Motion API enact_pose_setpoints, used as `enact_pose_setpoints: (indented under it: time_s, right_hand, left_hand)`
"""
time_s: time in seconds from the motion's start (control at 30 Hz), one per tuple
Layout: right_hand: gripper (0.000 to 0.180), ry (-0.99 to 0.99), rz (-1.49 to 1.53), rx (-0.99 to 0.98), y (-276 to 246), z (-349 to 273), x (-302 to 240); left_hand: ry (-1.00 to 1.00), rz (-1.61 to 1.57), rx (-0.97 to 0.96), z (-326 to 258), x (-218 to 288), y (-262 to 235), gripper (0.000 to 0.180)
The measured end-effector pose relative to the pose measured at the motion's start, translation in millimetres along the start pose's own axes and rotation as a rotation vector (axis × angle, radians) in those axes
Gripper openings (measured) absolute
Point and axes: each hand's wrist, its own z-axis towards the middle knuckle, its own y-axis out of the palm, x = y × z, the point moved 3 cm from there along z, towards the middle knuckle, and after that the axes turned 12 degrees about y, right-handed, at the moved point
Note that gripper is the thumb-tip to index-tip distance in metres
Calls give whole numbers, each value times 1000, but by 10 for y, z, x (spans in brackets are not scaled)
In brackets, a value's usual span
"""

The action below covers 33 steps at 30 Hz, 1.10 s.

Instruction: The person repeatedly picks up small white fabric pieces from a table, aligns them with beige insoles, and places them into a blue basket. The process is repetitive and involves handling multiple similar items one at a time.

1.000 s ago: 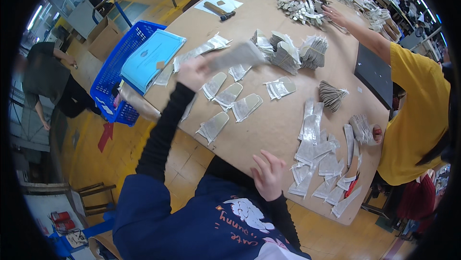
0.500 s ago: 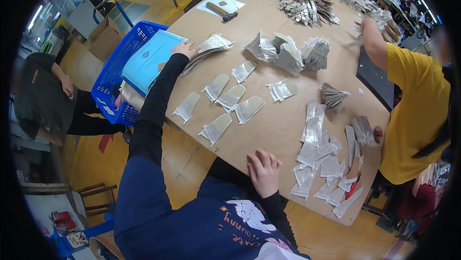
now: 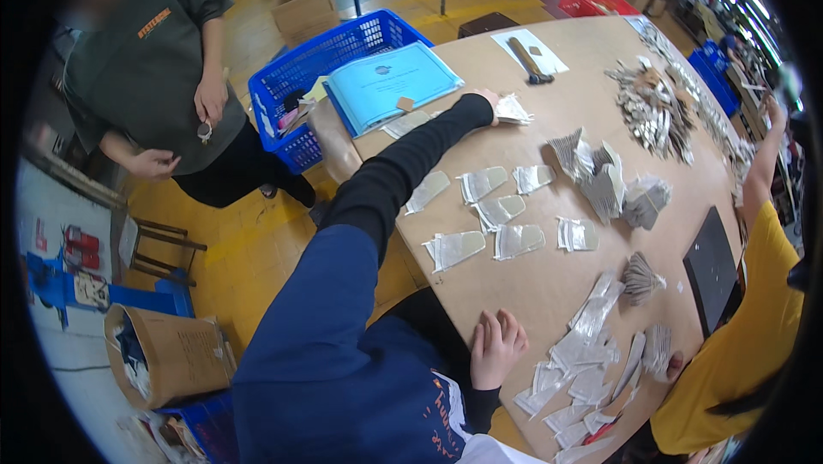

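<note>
My left arm reaches across the table, and my left hand (image 3: 488,102) is at a stack of pale, film-covered cut pieces (image 3: 514,110). The sleeve hides most of its fingers, so its grip does not show. More pale pieces (image 3: 407,124) show on the near side of that arm, beside the blue folder (image 3: 394,85). My right hand (image 3: 499,349) rests at the table's near edge with fingers loosely stretched and nothing in them. Between the hands lie several separate pieces, including a tapered one (image 3: 456,249) and a squarish one (image 3: 577,234).
A blue basket (image 3: 296,151) stands left of the table (image 3: 480,293). A hammer (image 3: 530,61) lies on white paper. Bundled pieces (image 3: 604,177), loose strips (image 3: 570,370) and a black board (image 3: 710,271) occupy the right. A person in yellow (image 3: 729,344) works there; another (image 3: 163,78) stands left.
The view has swung left, bringing more of the standing person in. My left hand has shifted along the stack toward its far end. My right hand stays at the table edge.
</note>
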Motion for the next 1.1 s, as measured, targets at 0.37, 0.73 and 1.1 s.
enact_pose_setpoints:
  time_s: [0.37, 0.73, 1.1]
  right_hand:
    - [23, 20, 33, 1, -69, 37, -45]
    - [25, 174, 532, 244, -110, -64, 240]
    - [19, 569, 377, 770, -853, -762, 936]
  left_hand:
    - [22, 22, 82, 299, -240, 361, 60]
    - [428, -432, 810, -1328, 1052, -301, 78]
    - [498, -739, 373, -3129, 2868, 1205, 31]
